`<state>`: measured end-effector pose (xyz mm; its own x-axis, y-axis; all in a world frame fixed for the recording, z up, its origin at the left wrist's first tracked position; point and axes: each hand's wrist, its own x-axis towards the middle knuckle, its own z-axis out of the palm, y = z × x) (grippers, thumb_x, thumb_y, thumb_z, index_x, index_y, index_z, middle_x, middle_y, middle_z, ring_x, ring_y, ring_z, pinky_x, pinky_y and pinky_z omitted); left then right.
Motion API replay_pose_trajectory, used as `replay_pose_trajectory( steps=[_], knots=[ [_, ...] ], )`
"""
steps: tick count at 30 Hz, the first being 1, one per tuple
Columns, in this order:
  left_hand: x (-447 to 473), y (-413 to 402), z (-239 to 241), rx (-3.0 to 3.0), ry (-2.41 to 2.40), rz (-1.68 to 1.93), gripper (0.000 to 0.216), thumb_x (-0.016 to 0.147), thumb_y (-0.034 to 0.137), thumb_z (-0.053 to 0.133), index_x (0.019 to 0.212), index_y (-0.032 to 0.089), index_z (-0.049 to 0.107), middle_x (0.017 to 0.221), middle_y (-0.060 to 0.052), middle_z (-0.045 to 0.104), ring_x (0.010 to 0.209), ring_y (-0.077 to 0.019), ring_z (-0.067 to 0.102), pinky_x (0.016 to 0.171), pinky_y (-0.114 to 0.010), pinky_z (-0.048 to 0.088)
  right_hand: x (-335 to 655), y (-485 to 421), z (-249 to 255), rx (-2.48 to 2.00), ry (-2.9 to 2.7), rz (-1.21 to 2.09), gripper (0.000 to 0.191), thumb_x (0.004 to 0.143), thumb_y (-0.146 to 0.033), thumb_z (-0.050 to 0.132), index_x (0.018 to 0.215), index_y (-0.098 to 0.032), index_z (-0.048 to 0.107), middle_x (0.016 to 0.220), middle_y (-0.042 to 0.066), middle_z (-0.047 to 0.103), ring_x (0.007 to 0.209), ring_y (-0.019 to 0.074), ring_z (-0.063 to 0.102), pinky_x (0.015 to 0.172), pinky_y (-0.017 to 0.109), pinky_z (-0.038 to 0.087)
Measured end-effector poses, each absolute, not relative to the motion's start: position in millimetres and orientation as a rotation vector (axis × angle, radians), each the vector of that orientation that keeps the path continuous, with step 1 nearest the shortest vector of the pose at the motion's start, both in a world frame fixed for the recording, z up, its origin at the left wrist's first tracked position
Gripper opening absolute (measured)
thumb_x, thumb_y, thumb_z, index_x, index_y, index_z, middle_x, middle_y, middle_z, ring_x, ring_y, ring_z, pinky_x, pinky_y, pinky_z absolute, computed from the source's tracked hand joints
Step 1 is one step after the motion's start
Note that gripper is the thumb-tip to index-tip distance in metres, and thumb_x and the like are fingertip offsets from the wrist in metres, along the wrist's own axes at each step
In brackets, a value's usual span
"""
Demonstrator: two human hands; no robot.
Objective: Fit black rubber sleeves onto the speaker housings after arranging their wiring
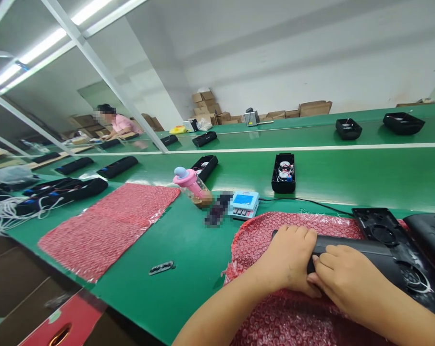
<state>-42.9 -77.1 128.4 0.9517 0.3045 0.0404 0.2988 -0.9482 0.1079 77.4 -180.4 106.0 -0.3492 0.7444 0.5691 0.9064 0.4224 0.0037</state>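
A long black speaker housing (361, 250) lies across pink bubble wrap (260, 240) at the lower right. My left hand (292, 259) wraps over its left end, fingers curled on top and thumb along the near side. Close beside it, my right hand (343, 274) grips the same housing, fingers bent over its near edge. To the right rest a black panel with round speaker openings (379, 230) and another black casing (429, 235). Both palms hide part of the held housing.
A light-blue device with a screen (244, 204) and a pink-lidded cup (195, 187) stand ahead. An open speaker box (284, 174) shows wires inside. More bubble wrap (112, 221) and a small strip part (161, 267) lie left. A co-worker (121, 124) is far left.
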Motion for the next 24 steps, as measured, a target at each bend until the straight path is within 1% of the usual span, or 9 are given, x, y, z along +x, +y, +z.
replay_pose_trajectory(
  steps=[1, 3, 10, 17, 20, 24],
  knots=[
    [-43.0, -77.2, 128.7, 3.001, 0.461, 0.091, 0.068, 0.043, 0.054, 0.073, 0.094, 0.016, 0.049, 0.093, -0.007, 0.057, 0.083, -0.0273, 0.054, 0.07, -0.04, 0.045, 78.2, -179.5, 105.7, -1.377, -2.205, -0.436, 0.028, 0.085, -0.013, 0.041, 0.062, -0.018, 0.056, 0.057, 0.001, 0.053, 0.052, 0.0174, 0.042, 0.055, 0.032, 0.023],
    [-43.0, -77.3, 129.4, 2.995, 0.46, 0.098, 0.072, 0.04, 0.054, 0.074, 0.095, 0.016, 0.048, 0.094, -0.007, 0.057, 0.084, -0.0274, 0.054, 0.071, -0.04, 0.045, 79.4, -178.1, 105.5, -1.356, -2.206, -0.401, 0.032, 0.087, -0.011, 0.037, 0.061, -0.018, 0.055, 0.057, 0.002, 0.052, 0.052, 0.0173, 0.041, 0.055, 0.032, 0.021],
    [-42.7, -76.2, 130.7, 2.988, 0.453, 0.068, 0.071, 0.043, 0.054, 0.073, 0.097, 0.015, 0.048, 0.096, -0.009, 0.057, 0.085, -0.0283, 0.055, 0.072, -0.04, 0.044, 80.0, -178.0, 105.3, -1.37, -2.19, -0.322, 0.032, 0.086, -0.01, 0.037, 0.062, -0.019, 0.055, 0.058, 0.002, 0.053, 0.054, 0.018, 0.039, 0.057, 0.033, 0.02],
    [-42.7, -76.4, 129.6, 3.001, 0.45, 0.075, 0.074, 0.04, 0.053, 0.076, 0.097, 0.014, 0.048, 0.096, -0.008, 0.057, 0.085, -0.0276, 0.054, 0.072, -0.039, 0.045, 79.9, -179.8, 106.9, -1.37, -2.179, -0.305, 0.03, 0.083, -0.009, 0.039, 0.06, -0.02, 0.055, 0.057, 0.001, 0.052, 0.054, 0.018, 0.038, 0.057, 0.033, 0.02],
    [-42.9, -76.4, 129.1, 3.001, 0.455, 0.074, 0.072, 0.041, 0.054, 0.075, 0.095, 0.015, 0.049, 0.095, -0.008, 0.057, 0.084, -0.0273, 0.054, 0.071, -0.039, 0.045, 80.0, -179.7, 108.1, -1.373, -2.176, -0.299, 0.026, 0.08, -0.008, 0.043, 0.06, -0.019, 0.055, 0.057, 0.001, 0.052, 0.053, 0.0171, 0.037, 0.057, 0.033, 0.019],
    [-42.9, -76.1, 129.0, 3.003, 0.45, 0.08, 0.076, 0.04, 0.055, 0.073, 0.1, 0.014, 0.048, 0.095, -0.007, 0.057, 0.083, -0.0268, 0.053, 0.072, -0.04, 0.045, 79.9, -178.4, 108.6, -1.38, -2.182, -0.297, 0.019, 0.077, -0.007, 0.049, 0.062, -0.018, 0.055, 0.057, 0.0, 0.052, 0.054, 0.0157, 0.037, 0.057, 0.032, 0.019]
  ],
)
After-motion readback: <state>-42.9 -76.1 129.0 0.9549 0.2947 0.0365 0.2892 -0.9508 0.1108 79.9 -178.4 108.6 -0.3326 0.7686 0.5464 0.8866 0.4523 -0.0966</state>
